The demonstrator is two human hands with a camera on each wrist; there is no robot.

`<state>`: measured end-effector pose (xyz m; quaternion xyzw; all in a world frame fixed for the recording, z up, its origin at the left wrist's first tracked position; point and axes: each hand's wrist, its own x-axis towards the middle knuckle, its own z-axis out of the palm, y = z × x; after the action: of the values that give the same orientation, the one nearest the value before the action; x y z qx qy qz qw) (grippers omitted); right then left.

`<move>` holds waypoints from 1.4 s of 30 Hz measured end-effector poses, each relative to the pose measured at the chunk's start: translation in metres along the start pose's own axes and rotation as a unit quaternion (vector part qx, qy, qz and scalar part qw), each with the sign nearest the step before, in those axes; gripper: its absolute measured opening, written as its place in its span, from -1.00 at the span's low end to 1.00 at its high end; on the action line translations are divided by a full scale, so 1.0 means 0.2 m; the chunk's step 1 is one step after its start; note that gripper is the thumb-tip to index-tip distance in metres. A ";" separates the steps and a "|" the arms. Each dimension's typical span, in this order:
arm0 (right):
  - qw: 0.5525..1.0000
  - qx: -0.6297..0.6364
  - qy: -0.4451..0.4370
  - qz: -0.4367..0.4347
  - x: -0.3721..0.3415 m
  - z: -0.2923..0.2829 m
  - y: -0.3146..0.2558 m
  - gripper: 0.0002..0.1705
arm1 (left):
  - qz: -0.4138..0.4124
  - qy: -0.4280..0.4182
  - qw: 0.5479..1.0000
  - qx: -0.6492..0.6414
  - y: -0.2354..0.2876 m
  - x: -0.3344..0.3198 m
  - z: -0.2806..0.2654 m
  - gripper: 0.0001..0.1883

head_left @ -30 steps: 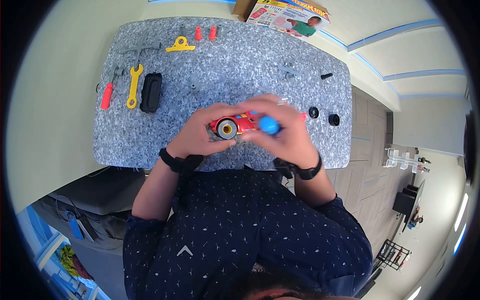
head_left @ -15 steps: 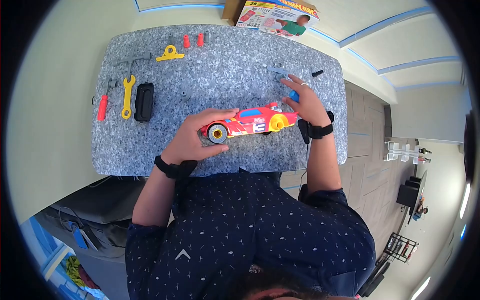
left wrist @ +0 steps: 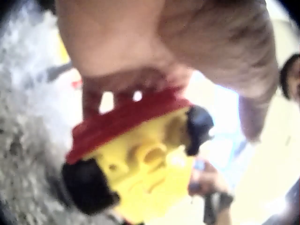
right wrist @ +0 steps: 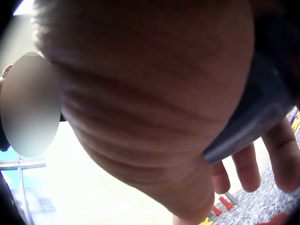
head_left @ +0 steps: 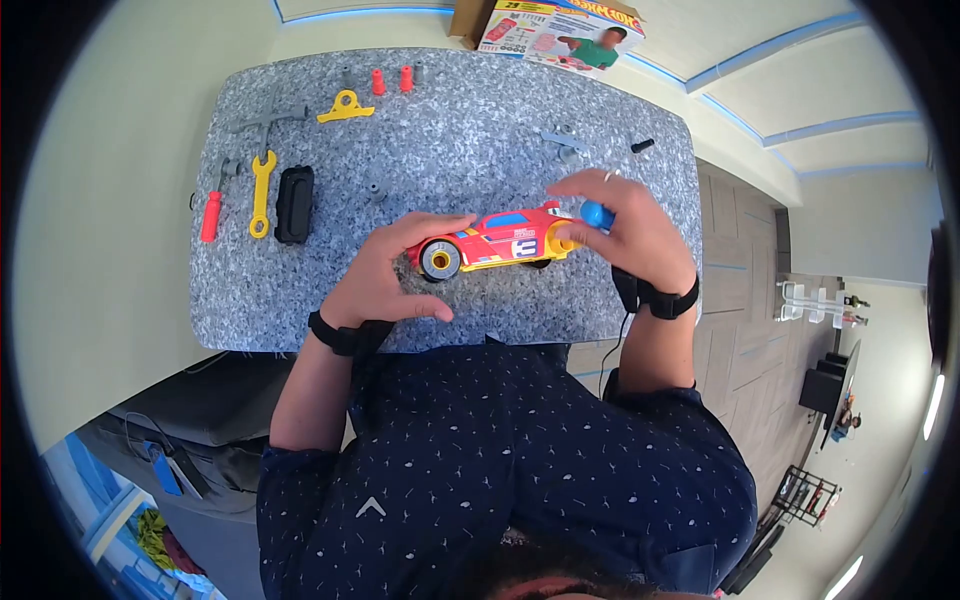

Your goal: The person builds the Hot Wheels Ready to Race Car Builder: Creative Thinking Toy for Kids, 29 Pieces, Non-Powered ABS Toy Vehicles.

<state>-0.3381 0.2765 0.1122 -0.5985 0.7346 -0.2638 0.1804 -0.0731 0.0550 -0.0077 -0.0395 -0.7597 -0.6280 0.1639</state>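
My left hand [head_left: 385, 270] holds the front of a red and yellow toy car [head_left: 500, 236], its fingers along the far side and its thumb apart from the body. A wheel [head_left: 441, 260] sits on the near front axle. At the rear is a bare yellow hub [head_left: 560, 238], with the thumb of my right hand [head_left: 648, 238] right beside it. That hand holds a blue, round-ended tool [head_left: 597, 215] in the palm; its far end is hidden. The car's yellow underside [left wrist: 145, 178] and black wheels [left wrist: 89, 187] face the left wrist view.
On the speckled table at left lie a yellow wrench [head_left: 262, 195], a red-handled tool [head_left: 211, 217], a black case [head_left: 294, 205] and a grey T-shaped piece [head_left: 268, 120]. Grey parts [head_left: 565, 145] and a black bolt [head_left: 642, 146] lie back right. A toy box [head_left: 560, 35] stands behind.
My right hand went from the car's rear out to the grey parts at back right, then returned to the rear hub, keeping the blue tool. My left hand stays on the car's front.
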 end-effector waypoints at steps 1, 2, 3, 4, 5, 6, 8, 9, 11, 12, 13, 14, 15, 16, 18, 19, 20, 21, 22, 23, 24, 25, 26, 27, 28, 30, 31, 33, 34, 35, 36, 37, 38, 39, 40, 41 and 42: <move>1.000 0.001 -0.012 -0.006 0.01 0.02 0.00 -0.57 | 0.010 0.000 1.000 0.009 0.01 0.00 -0.02 -0.01; 1.000 0.002 -0.024 -0.011 0.01 0.05 0.01 -0.58 | 0.020 -0.001 1.000 0.017 0.01 0.00 -0.05 -0.01; 0.999 0.003 -0.036 -0.015 0.01 0.07 0.02 -0.59 | 0.031 0.018 0.999 0.007 -0.01 -0.01 -0.07 -0.04; 1.000 0.012 -0.020 -0.008 0.01 0.09 0.01 -0.61 | 0.041 0.035 0.999 -0.004 -0.02 0.00 -0.09 -0.07; 1.000 0.002 -0.020 0.000 0.01 0.11 0.01 -0.62 | 0.052 0.050 0.997 -0.016 -0.02 0.00 -0.10 -0.10; 1.000 -0.009 -0.018 0.010 0.00 0.12 0.02 -0.63 | 0.046 0.093 0.995 -0.005 0.00 -0.01 -0.10 -0.38; 0.999 -0.020 -0.019 0.026 -0.02 0.15 0.05 -0.64 | 0.020 0.166 0.981 0.100 -0.02 -0.02 -0.13 -0.55; 0.999 -0.019 -0.022 0.031 -0.03 0.17 0.07 -0.64 | 0.007 0.201 0.968 0.152 -0.02 -0.02 -0.15 -0.63; 0.999 -0.013 -0.021 0.038 -0.04 0.18 0.06 -0.64 | -0.001 0.242 0.955 0.170 -0.05 -0.01 -0.16 -0.72; 0.999 -0.009 -0.018 0.042 -0.05 0.19 0.04 -0.64 | -0.005 0.264 0.948 0.179 -0.05 -0.01 -0.16 -0.75; 0.999 -0.005 -0.013 0.046 -0.06 0.20 0.02 -0.64 | -0.012 0.262 0.946 0.188 -0.05 -0.02 -0.15 -0.74; 0.999 -0.011 -0.010 0.037 -0.07 0.21 0.03 -0.64 | -0.018 0.260 0.945 0.197 -0.05 -0.02 -0.14 -0.73; 0.999 -0.019 -0.006 0.028 -0.08 0.22 0.04 -0.63 | -0.023 0.259 0.944 0.206 -0.04 -0.01 -0.13 -0.72; 0.999 -0.027 -0.002 0.019 -0.09 0.24 0.06 -0.61 | -0.013 0.244 0.944 0.222 -0.03 0.00 -0.11 -0.69; 0.999 -0.009 0.006 0.044 -0.11 0.28 0.10 -0.55 | 0.004 0.215 0.943 0.255 -0.02 0.02 -0.05 -0.63; 0.998 0.001 0.010 0.057 -0.11 0.30 0.11 -0.51 | 0.011 0.188 0.945 0.266 -0.01 0.02 -0.02 -0.60; 0.997 0.013 -0.007 0.076 -0.12 0.31 0.13 -0.47 | 0.019 0.161 0.948 0.275 -0.02 0.03 0.00 -0.57; 0.995 0.025 -0.023 0.096 -0.12 0.31 0.16 -0.44 | 0.028 0.133 0.949 0.284 -0.03 0.04 0.03 -0.54; 0.992 0.037 -0.038 0.116 -0.12 0.31 0.18 -0.39 | 0.015 0.126 0.954 0.270 -0.04 0.04 0.05 -0.53; 0.990 0.051 -0.040 0.128 -0.12 0.32 0.19 -0.38 | 0.002 0.120 0.959 0.256 -0.05 0.03 0.08 -0.53; 0.987 0.065 -0.043 0.139 -0.12 0.33 0.19 -0.37 | -0.012 0.113 0.963 0.242 -0.07 0.03 0.09 -0.52; 0.984 0.080 -0.046 0.150 -0.12 0.34 0.19 -0.35 | -0.017 0.104 0.964 0.245 -0.08 0.02 0.10 -0.52; 0.980 0.083 -0.055 0.171 -0.12 0.34 0.19 -0.36 | -0.024 0.096 0.964 0.248 -0.09 0.02 0.11 -0.52; 0.975 0.087 -0.063 0.193 -0.12 0.35 0.19 -0.36 | -0.030 0.087 0.964 0.250 -0.10 0.01 0.11 -0.52; 0.970 0.089 -0.071 0.213 -0.12 0.35 0.19 -0.36 | -0.029 0.090 0.964 0.248 -0.10 0.01 0.12 -0.53; 0.970 0.077 -0.016 0.229 -0.11 0.35 0.24 -0.38 | -0.026 0.096 0.965 0.243 -0.09 0.01 0.14 -0.56; 0.969 0.072 0.011 0.237 -0.11 0.35 0.27 -0.39 | -0.032 0.102 0.962 0.251 -0.09 0.01 0.14 -0.54; 0.976 -0.009 0.153 0.154 -0.08 0.42 0.42 -0.42 | -0.044 0.112 0.957 0.266 -0.10 0.01 0.14 -0.52; 0.967 -0.050 0.224 0.111 -0.05 0.42 0.45 -0.44 | -0.029 0.113 0.953 0.281 -0.08 0.03 0.14 -0.50; 0.969 -0.060 0.217 0.103 -0.04 0.43 0.47 -0.46 | -0.015 0.116 0.948 0.296 -0.06 0.06 0.14 -0.49; 0.971 -0.071 0.210 0.094 -0.02 0.44 0.47 -0.48 | 0.001 0.120 0.942 0.312 -0.05 0.09 0.14 -0.47; 0.972 -0.081 0.203 0.083 0.01 0.44 0.46 -0.50 | 0.004 0.112 0.940 0.322 -0.05 0.11 0.15 -0.43; 0.976 -0.043 0.186 0.103 0.03 0.45 0.43 -0.48 | 0.006 0.105 0.937 0.332 -0.05 0.12 0.15 -0.39; 0.978 -0.005 0.167 0.123 0.04 0.45 0.39 -0.46 | 0.008 0.098 0.935 0.341 -0.06 0.13 0.15 -0.36; 0.978 0.032 0.147 0.144 0.04 0.45 0.35 -0.43 | 0.002 0.104 0.936 0.336 -0.07 0.12 0.16 -0.30; 0.980 0.045 0.116 0.156 0.05 0.44 0.29 -0.43 | -0.005 0.110 0.938 0.330 -0.09 0.11 0.17 -0.23; 0.980 0.058 0.086 0.169 0.06 0.43 0.22 -0.42 | -0.012 0.115 0.939 0.323 -0.10 0.11 0.17 -0.17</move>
<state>-0.3249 0.2553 0.0178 -0.4291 0.8215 -0.3218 0.1934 -0.1052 0.0809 -0.0255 0.0975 -0.8982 -0.3506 0.2465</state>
